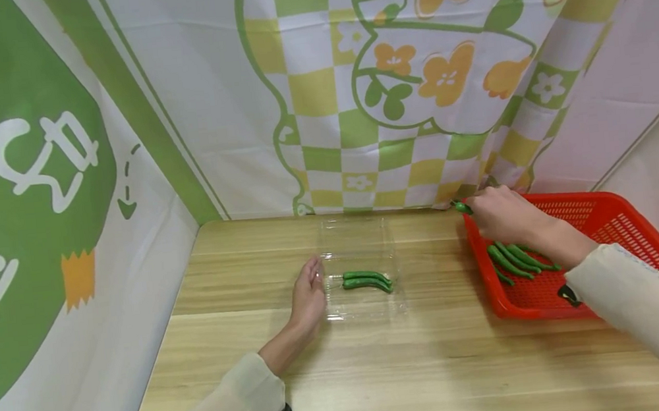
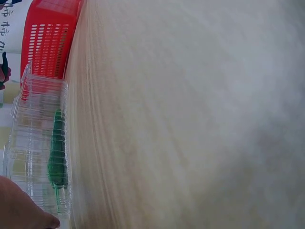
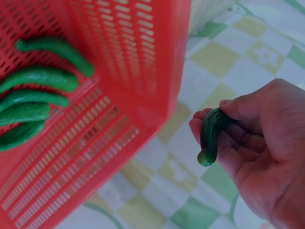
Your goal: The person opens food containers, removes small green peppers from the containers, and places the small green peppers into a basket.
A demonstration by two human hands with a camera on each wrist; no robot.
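Note:
My right hand pinches a curved green chili pepper between thumb and fingers, above the far left corner of the red basket. Several green chili peppers lie inside that basket. On the table, a clear plastic clamshell container stands with its lid folded back toward the curtain. Two chili peppers lie side by side in its base. My left hand rests against the container's left side with fairly straight fingers; in the left wrist view only part of this hand shows.
The wooden table reaches back to a printed curtain with a checked pattern. A green and white printed sheet hangs along the left side. The basket's raised rim stands at the table's right.

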